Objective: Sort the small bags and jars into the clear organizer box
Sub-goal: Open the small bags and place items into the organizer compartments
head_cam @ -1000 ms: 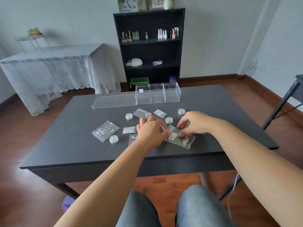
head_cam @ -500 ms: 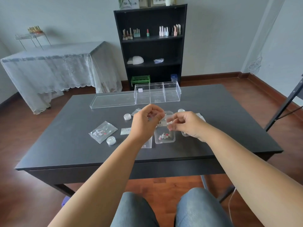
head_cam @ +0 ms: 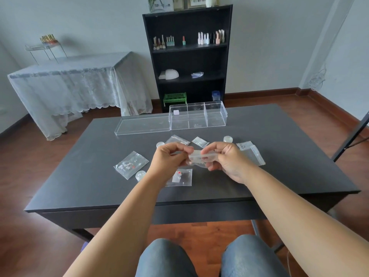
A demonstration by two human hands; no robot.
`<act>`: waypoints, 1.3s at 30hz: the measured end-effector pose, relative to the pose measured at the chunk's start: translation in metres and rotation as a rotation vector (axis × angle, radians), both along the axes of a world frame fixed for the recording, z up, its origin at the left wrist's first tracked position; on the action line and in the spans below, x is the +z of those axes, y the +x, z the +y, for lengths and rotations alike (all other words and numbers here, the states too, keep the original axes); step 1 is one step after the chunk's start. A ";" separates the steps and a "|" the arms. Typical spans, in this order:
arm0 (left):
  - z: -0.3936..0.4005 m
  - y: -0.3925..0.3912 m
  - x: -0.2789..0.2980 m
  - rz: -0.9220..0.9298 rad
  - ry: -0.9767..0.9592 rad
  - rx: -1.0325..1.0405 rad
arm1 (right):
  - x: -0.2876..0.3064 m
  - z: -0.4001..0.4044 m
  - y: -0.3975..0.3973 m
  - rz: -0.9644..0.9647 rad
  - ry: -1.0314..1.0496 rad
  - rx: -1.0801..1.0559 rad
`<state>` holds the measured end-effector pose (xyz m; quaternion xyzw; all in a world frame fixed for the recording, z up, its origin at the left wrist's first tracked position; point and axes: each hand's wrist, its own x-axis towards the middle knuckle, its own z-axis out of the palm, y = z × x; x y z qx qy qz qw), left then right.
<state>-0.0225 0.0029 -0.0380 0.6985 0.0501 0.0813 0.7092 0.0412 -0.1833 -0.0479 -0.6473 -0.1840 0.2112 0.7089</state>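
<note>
My left hand (head_cam: 169,158) and my right hand (head_cam: 225,158) both pinch one small clear bag (head_cam: 197,159), held flat in the air above the dark table (head_cam: 279,176). Under my hands lies another small bag (head_cam: 180,177) with red and white bits. A larger bag (head_cam: 130,164) lies to the left, with a small round jar (head_cam: 140,174) next to it. More bags (head_cam: 200,141) and jars (head_cam: 228,139) lie beyond my hands. The clear organizer box (head_cam: 197,116), with three compartments, stands at the table's far side.
The box's clear lid (head_cam: 142,125) lies flat to its left. A bag (head_cam: 252,151) lies right of my right hand. A black shelf (head_cam: 187,56) with bottles stands behind the table, a lace-covered table (head_cam: 69,82) at the left. My knees are below the table's near edge.
Both hands took a small bag off the table and lifted it. It hung upright half a second ago and is now turned flat between my hands.
</note>
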 end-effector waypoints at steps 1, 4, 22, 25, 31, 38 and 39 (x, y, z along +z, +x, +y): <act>0.002 0.000 0.000 0.004 -0.001 0.012 | 0.000 0.002 -0.001 0.009 -0.001 0.022; 0.007 0.000 0.000 -0.004 0.036 0.062 | 0.001 0.001 -0.003 0.095 0.036 0.105; 0.125 -0.034 0.013 0.072 0.947 0.368 | 0.003 0.025 -0.008 -0.237 -0.112 -0.194; 0.092 -0.021 0.015 -0.037 0.993 0.239 | 0.003 0.012 -0.006 -0.237 -0.096 -0.280; 0.006 0.005 0.012 -0.183 0.979 -0.044 | 0.008 -0.037 0.006 -0.215 -0.066 -0.504; -0.058 0.035 0.010 -0.212 0.994 -0.218 | 0.010 -0.090 0.012 -0.181 -0.047 -0.630; -0.063 0.039 0.011 -0.213 0.998 -0.230 | 0.010 -0.094 0.012 -0.181 -0.047 -0.640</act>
